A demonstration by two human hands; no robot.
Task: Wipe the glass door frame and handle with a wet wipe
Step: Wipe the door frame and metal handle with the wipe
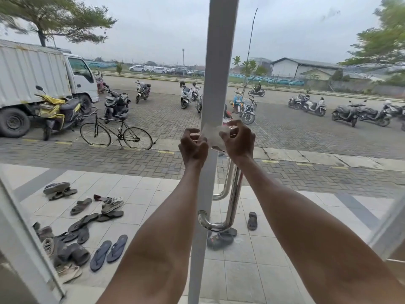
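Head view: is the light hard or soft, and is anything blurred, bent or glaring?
In the head view the light is soft, overcast, without hard shadows; the wet wipe held by the left hand and right hand looks slightly blurred; the chrome handle shows mild bright reflections; the wide lens tilts the side frame at lower left; smudges mark the glass upper right.

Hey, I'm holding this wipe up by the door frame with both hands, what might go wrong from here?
1. The wet wipe is only pinched at its edges by the left hand and right hand, so it may slip or bunch once pressed on the door frame.
2. The chrome handle sits just below both hands; a downward stroke might knock knuckles on it.
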